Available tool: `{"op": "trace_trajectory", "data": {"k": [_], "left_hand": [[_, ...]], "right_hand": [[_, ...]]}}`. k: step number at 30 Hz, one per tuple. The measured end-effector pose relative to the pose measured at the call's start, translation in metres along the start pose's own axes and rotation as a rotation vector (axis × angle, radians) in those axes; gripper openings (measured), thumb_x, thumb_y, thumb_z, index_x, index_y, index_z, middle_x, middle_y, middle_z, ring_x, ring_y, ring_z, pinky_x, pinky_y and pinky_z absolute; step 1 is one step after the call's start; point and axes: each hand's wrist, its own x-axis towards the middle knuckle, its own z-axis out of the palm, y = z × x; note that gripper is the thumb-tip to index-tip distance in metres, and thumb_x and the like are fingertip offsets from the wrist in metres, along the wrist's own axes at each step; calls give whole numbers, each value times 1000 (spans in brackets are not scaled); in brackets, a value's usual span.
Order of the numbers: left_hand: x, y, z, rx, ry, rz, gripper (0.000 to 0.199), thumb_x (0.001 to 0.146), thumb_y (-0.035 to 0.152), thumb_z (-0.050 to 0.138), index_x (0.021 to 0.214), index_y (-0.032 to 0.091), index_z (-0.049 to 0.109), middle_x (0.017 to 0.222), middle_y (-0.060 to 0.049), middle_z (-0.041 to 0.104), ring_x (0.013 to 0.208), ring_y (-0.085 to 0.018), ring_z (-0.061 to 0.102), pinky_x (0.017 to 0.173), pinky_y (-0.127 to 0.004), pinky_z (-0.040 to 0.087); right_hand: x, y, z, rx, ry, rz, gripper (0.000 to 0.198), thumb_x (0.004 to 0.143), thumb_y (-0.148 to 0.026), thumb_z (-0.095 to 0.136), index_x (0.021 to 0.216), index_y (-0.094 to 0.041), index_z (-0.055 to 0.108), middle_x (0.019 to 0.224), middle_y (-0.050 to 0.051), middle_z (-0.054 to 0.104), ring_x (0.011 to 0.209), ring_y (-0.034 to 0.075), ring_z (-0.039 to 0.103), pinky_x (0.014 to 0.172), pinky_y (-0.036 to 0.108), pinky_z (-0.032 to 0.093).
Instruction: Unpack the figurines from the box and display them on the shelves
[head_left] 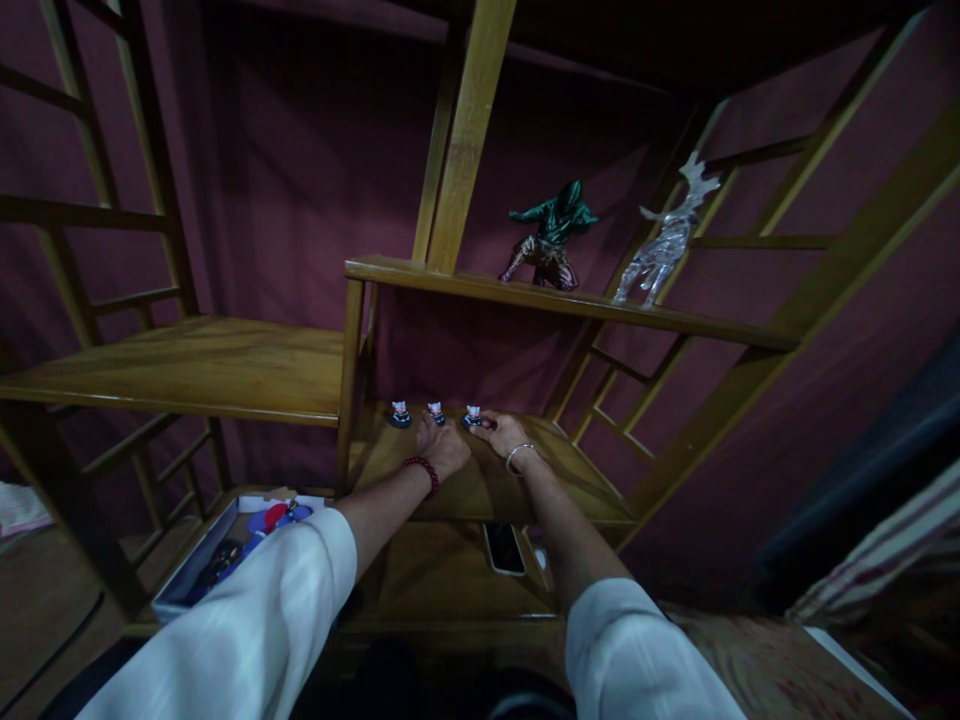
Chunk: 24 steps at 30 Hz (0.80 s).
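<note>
Three small white-and-dark figurines on dark round bases stand in a row on the lower wooden shelf (390, 463). The left figurine (400, 413) is apart from both hands. Around the middle figurine (435, 409) are the fingers of my left hand (445, 447), which wears a red bead bracelet; the hand partly hides the base. With thumb and fingers closed at its right side, my right hand (505, 438) grips the right figurine (472, 414). A silver bangle is on that wrist.
Above, a green hooded statue (556, 235) and a clear deer figure (664, 245) stand on the upper shelf (480, 287). A phone (504, 549) lies on the board below. At lower left sits an open box (191, 565) with colourful items. A wooden post (471, 140) rises overhead.
</note>
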Motion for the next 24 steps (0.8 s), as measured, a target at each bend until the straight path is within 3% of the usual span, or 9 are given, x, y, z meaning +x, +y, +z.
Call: {"op": "trace_trajectory", "data": {"k": [9, 24], "left_hand": [[10, -5, 8, -10, -4, -41, 44, 71, 26, 47, 112, 13, 56, 137, -16, 31, 127, -32, 23, 98, -43, 23], [8, -3, 0, -11, -13, -10, 39, 71, 25, 44, 105, 13, 60, 124, -17, 45, 117, -30, 36, 90, -38, 31]], "right_hand": [[2, 3, 2, -8, 5, -10, 32, 63, -31, 63, 94, -23, 65, 76, -1, 64, 68, 12, 56, 66, 23, 42], [-7, -13, -2, -6, 35, -2, 26, 63, -26, 63, 89, -23, 66, 73, -1, 64, 68, 14, 56, 64, 23, 42]]}}
